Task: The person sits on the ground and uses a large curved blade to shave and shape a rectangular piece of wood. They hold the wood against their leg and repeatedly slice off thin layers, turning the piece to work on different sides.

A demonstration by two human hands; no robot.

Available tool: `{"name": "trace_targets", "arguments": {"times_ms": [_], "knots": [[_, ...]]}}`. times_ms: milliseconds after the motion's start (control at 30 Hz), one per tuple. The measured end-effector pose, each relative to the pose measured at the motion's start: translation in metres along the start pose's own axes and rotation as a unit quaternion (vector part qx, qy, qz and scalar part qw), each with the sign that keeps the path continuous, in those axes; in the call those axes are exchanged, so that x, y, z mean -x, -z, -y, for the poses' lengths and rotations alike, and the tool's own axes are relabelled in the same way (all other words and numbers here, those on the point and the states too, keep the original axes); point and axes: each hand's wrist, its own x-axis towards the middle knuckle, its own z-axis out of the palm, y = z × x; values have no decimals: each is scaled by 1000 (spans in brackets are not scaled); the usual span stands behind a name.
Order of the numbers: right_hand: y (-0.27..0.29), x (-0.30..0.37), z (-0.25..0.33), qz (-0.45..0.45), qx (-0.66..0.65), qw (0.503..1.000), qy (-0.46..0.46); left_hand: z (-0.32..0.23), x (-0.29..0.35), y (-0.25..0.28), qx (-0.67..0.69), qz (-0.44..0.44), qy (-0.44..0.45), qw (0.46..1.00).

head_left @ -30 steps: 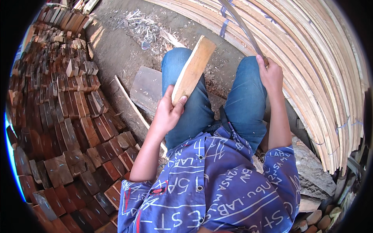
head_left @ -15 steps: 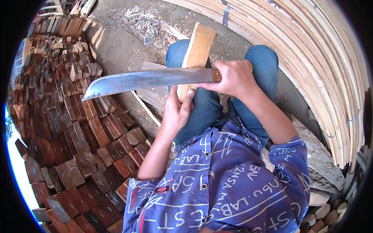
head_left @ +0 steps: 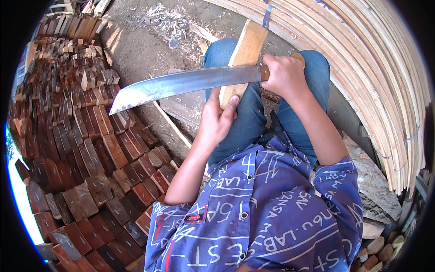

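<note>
My left hand (head_left: 220, 114) grips the near end of a pale wooden piece (head_left: 248, 44), its thumb pressed on the upper face. The piece slants up and away over my left thigh. In my right hand (head_left: 284, 76) is the wooden handle of a machete (head_left: 176, 87), fingers wrapped round it. Its long, broad steel blade lies across the wooden piece and points left, the tip over the stacked blocks. The blade hides a middle stretch of the wood; whether the edge bites into it I cannot tell.
Stacked reddish-brown wooden blocks (head_left: 95, 154) fill the left side. Long pale strips (head_left: 362, 59), tied in bundles, curve along the right. Wood shavings (head_left: 165, 22) litter the ground ahead. A rough grey slab (head_left: 369, 174) lies by my right elbow. My jeans-clad knees are raised.
Both hands, the machete and the wooden piece have shifted a little to the right in the picture. The blade now crosses the wood slightly farther up from my left hand.
</note>
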Motion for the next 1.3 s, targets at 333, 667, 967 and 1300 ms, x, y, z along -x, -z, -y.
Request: {"name": "trace_targets", "arguments": {"times_ms": [333, 667, 967, 1300], "knots": [[26, -6, -68, -20, 21, 968, -249, 6, 4, 8, 10, 5, -4, 1000], [-1, -6, 16, 35, -25, 998, -50, -1, 2, 0, -3, -13, -13, 1000], [40, -26, -106, 6, 42, 939, -340, 16, 15, 8, -3, -45, -8, 999], [37, 5, 0, 43, -77, 980, -177, 16, -4, -11, -5, -15, -56, 998]]}}
